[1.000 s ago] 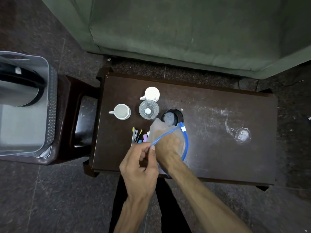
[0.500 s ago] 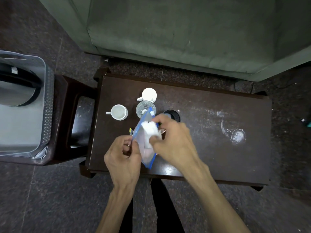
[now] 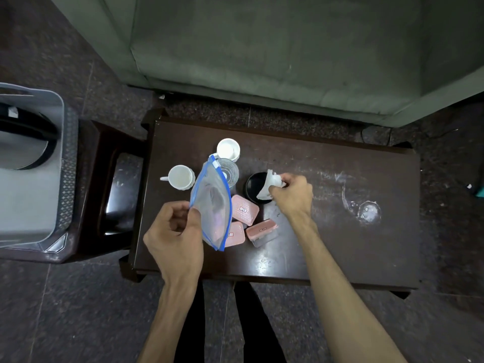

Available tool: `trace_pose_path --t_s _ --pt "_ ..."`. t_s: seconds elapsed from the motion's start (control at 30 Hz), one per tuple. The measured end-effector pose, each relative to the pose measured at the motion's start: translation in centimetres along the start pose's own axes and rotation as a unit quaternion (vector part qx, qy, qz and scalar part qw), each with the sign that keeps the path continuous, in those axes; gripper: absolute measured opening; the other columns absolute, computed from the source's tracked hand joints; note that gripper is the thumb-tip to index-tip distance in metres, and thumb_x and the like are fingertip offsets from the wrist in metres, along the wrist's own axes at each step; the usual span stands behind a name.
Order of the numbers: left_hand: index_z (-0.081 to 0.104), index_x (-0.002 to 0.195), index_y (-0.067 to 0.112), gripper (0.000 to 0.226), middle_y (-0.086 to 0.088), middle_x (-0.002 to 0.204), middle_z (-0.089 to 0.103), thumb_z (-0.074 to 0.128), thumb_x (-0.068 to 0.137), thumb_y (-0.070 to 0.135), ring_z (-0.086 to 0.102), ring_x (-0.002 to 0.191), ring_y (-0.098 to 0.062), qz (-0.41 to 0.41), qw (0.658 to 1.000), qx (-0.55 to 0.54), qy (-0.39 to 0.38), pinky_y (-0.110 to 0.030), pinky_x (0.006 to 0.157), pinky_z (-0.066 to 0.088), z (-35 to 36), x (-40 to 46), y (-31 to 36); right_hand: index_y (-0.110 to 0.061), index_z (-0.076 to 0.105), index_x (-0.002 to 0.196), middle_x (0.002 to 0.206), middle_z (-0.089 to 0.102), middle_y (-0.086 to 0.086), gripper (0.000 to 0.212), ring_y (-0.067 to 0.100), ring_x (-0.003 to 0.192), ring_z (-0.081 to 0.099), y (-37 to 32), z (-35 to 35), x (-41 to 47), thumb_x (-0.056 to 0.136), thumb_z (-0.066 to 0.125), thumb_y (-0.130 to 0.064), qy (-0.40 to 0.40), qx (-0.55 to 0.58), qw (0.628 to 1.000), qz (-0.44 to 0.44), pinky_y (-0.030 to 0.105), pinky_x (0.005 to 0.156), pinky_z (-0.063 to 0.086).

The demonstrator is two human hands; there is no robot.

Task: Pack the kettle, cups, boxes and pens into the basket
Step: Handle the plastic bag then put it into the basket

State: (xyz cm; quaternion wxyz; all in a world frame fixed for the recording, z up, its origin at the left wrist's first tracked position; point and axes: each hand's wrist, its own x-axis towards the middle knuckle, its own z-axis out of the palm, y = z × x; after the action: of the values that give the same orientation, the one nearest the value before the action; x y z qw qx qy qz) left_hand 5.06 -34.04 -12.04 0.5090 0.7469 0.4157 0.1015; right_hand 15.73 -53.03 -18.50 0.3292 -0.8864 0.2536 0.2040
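My left hand (image 3: 175,237) grips a clear zip pouch with a blue edge (image 3: 212,203), held up over the dark table (image 3: 327,244). My right hand (image 3: 292,196) is closed on a crumpled white paper (image 3: 271,186) over a black round base (image 3: 255,186). Three pink-lidded boxes (image 3: 245,211) (image 3: 262,230) (image 3: 237,235) lie below the pouch. Two white cups (image 3: 180,177) (image 3: 228,149) and a glass (image 3: 229,171) stand behind. The kettle (image 3: 23,148) sits in the grey basket (image 3: 65,163) at the left. The pens are hidden.
The basket rests on a dark stool (image 3: 115,195) left of the table. A green sofa (image 3: 288,53) runs along the far side. Wet ring marks (image 3: 366,212) show on the table's right half. My legs (image 3: 222,323) are below the near edge.
My right hand pulled the white paper out of the pouch and moved right over the black base. The left hand kept the pouch upright; the pink boxes came into view.
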Motion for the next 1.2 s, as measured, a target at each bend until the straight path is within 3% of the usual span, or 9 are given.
trace_pose_path --t_s 0.17,0.3,0.43,0.5,0.63,0.8,0.93,1.03,1.2 --pt "0.069 0.08 0.027 0.025 0.009 0.066 0.069 0.07 0.089 0.004 0.059 0.056 -0.001 -0.007 1.0 -0.005 -0.008 -0.01 0.059 0.048 -0.7 -0.3 -0.3 -0.015 0.079 0.11 0.105 0.076 0.016 0.029 0.037 0.103 0.071 -0.6 3.2 1.1 0.084 0.069 -0.011 -0.047 -0.105 0.993 -0.015 0.037 0.087 0.059" --pt "0.07 0.08 0.028 0.027 0.008 0.073 0.07 0.07 0.089 0.003 0.059 0.058 -0.003 -0.018 1.0 -0.018 -0.016 -0.016 0.059 0.052 -1.1 -0.6 -0.3 -0.018 0.073 0.117 0.107 0.077 0.014 0.04 0.039 0.102 0.072 -2.1 2.8 -0.3 0.085 0.074 -0.042 -0.009 -0.184 0.982 -0.034 0.039 0.084 0.057" --pt "0.074 0.082 0.019 0.021 -0.002 0.073 0.071 0.071 0.087 -0.001 0.061 0.061 -0.01 -0.04 0.996 -0.047 -0.057 -0.031 0.063 0.054 -2.0 -0.6 0.1 -0.031 0.073 0.118 0.103 0.08 0.005 0.038 0.032 0.095 0.074 -2.7 0.3 -3.9 0.082 0.065 -0.038 0.077 -0.075 0.991 -0.084 0.037 0.083 0.058" --pt "0.074 0.074 0.018 0.024 0.001 0.068 0.07 0.072 0.083 -0.004 0.059 0.06 -0.006 -0.046 0.99 -0.078 -0.104 -0.024 0.061 0.051 -2.8 -0.1 0.4 -0.036 0.069 0.127 0.117 0.077 -0.006 0.05 0.018 0.107 0.071 -2.8 -0.6 -5.0 0.079 0.065 -0.023 0.013 -0.013 0.992 -0.127 0.028 0.091 0.056" --pt "0.071 0.061 0.017 0.007 0.004 0.057 0.059 0.07 0.064 0.01 0.05 0.053 -0.008 -0.114 0.957 -0.147 -0.22 -0.017 0.051 0.042 -5.3 2.5 1.3 -0.026 0.055 0.147 0.145 0.061 -0.01 0.074 0.005 0.134 0.055 -4.3 -0.1 -5.2 0.082 0.067 0.007 -0.297 0.106 0.93 -0.19 0.017 0.108 0.042" --pt "0.066 0.063 0.018 0.007 0.003 0.058 0.054 0.068 0.07 0.015 0.054 0.051 -0.009 -0.241 0.881 -0.302 -0.274 -0.017 0.051 0.046 -9.0 8.0 0.5 -0.013 0.079 0.106 0.103 0.079 0.017 0.027 0.023 0.095 0.066 -6.7 2.1 -6.0 0.092 0.065 0.005 -0.428 0.148 0.877 -0.157 0.043 0.092 0.053" --pt "0.067 0.064 0.019 0.041 0.001 0.062 0.063 0.096 0.037 0.027 0.064 0.053 -0.012 -0.32 0.834 -0.402 -0.202 -0.019 0.057 0.054 -11.2 9.8 -1.7 0.0 0.076 0.106 0.093 0.07 0.011 0.016 0.023 0.09 0.061 -7.1 4.4 -7.5 0.101 0.063 -0.008 -0.413 0.191 0.887 -0.082 0.038 0.088 0.046" --pt "0.077 0.099 0.017 0.032 -0.007 0.103 0.074 0.069 0.089 0.046 0.075 0.091 -0.024 -0.359 0.812 -0.415 -0.198 -0.038 0.084 0.06 -12.2 9.9 -4.4 -0.001 0.074 0.104 0.088 0.069 0.004 0.018 0.017 0.086 0.059 -7.2 6.2 -9.1 0.104 0.061 -0.012 -0.365 0.206 0.906 -0.063 0.031 0.085 0.045" --pt "0.071 0.128 0.009 0.073 -0.015 0.127 0.074 0.057 0.09 0.07 0.073 0.114 -0.032 -0.385 0.828 -0.364 -0.184 -0.047 0.095 0.055 -14.3 8.3 -7.4 -0.011 0.072 0.094 0.065 0.066 -0.019 0.018 -0.007 0.061 0.054 -7.2 8.6 -10.8 0.106 0.058 -0.012 -0.284 0.225 0.929 -0.079 0.01 0.066 0.043"
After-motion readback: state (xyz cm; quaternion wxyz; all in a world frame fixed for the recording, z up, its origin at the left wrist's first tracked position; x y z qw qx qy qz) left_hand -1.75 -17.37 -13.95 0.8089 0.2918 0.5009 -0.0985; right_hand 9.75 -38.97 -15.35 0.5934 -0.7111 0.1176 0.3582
